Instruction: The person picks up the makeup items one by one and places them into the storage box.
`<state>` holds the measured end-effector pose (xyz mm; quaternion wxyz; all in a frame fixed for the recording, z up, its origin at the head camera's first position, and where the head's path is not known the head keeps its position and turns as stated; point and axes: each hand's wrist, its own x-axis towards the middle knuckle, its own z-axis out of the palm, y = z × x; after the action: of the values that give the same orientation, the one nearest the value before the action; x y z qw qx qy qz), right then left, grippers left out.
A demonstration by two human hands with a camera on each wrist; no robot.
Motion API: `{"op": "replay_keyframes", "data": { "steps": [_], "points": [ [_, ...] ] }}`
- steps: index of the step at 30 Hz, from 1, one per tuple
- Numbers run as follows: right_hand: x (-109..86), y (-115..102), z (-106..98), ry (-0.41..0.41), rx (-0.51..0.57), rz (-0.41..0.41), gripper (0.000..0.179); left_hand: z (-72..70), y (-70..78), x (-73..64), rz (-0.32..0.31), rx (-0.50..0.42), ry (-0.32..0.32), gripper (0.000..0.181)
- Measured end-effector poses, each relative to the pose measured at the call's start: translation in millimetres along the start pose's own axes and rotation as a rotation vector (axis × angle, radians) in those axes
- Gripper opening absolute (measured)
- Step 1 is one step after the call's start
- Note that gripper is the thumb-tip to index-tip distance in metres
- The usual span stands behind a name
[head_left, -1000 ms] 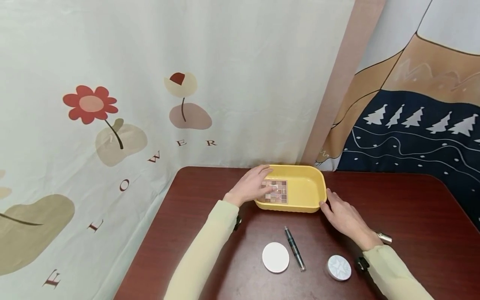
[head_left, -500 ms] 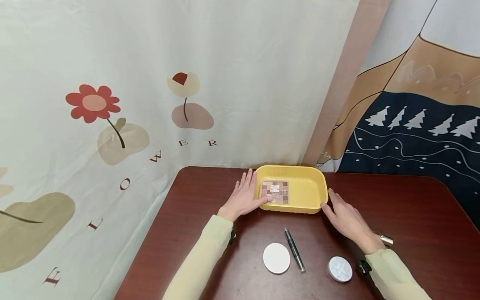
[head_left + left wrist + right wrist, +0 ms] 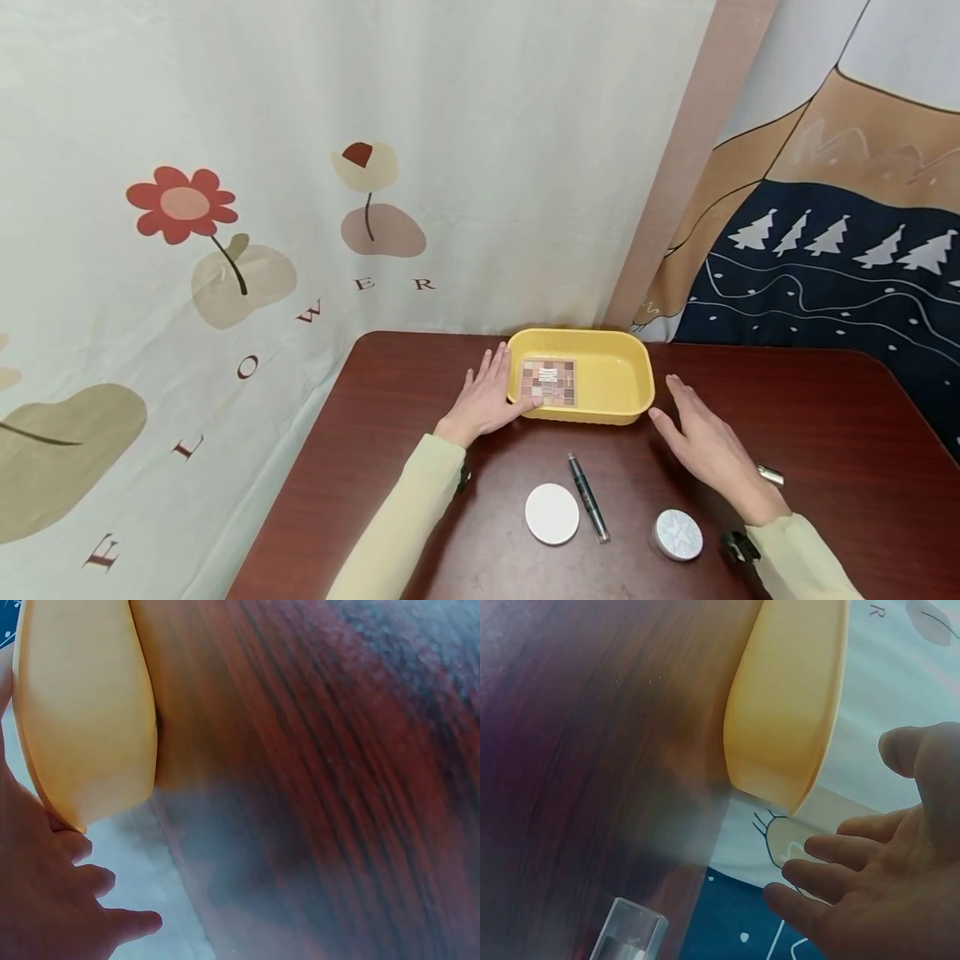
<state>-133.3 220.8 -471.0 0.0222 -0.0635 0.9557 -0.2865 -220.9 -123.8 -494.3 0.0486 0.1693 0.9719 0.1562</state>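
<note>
A yellow plastic bin [image 3: 615, 385] stands at the back of the table, with an eyeshadow palette [image 3: 548, 383] lying flat in its left part. My left hand [image 3: 483, 400] rests against the bin's left end, fingers straight and spread, thumb over the front left rim. In the left wrist view, the fingers [image 3: 129, 925] extend past the bin's lower corner. To the right of the bin, my right hand [image 3: 708, 442] is held apart from it, fingers extended and holding nothing. The right wrist view shows a gap between that hand and the bin's side.
In front of the bin lie a round white disc [image 3: 552, 514] and a dark pen-like tube [image 3: 588, 498]. A round silver-lidded container [image 3: 678, 535] sits further right. Beside my right wrist is a small clear and silver piece [image 3: 770, 475]. A printed curtain [image 3: 495, 167] hangs behind the table.
My left hand has left the palette inside the bin and moved to the bin's left end. My right hand has let go of the bin's right side and drawn slightly away to the right.
</note>
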Motion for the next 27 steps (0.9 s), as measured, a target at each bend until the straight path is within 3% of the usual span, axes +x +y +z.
{"op": "replay_keyframes", "data": {
  "steps": [11, 21, 27],
  "points": [
    [-13.8, -4, -3, 0.055, 0.004, -0.05, 0.076, -1.1, 6.6, -4.8, -0.01, -0.01, -0.009, 0.113],
    [-28.9, -29, 3, 0.188, 0.006, -0.198, 0.073, -1.4, 9.9, -9.6, -0.011, -0.015, 0.013, 0.113],
    [-39.0, -46, 22, 0.192, -0.01, -0.284, 0.075, 0.3, 9.7, -10.1, -0.019, -0.006, 0.013, 0.114]
  ]
}}
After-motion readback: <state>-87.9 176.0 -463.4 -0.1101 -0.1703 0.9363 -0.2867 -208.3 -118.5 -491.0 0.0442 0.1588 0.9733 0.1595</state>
